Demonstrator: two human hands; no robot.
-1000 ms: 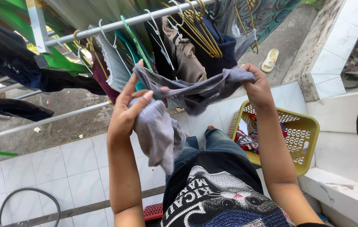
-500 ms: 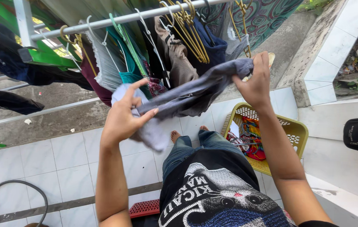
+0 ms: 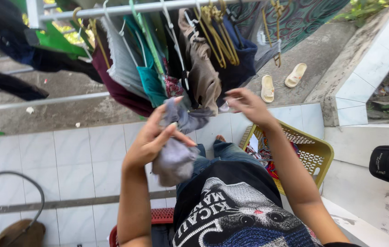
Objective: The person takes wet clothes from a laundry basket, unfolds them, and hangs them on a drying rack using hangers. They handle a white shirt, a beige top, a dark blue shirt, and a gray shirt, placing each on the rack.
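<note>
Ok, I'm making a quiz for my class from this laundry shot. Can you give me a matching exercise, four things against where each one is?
Things:
1. grey cloth
2. yellow basket
3. sandals
4. hangers

Places:
A. on the concrete beyond the tiles
B. in the left hand
C. on the rail overhead
D. on the tiles below the right hand

Pairs: 1-B, 2-D, 3-A, 4-C
</note>
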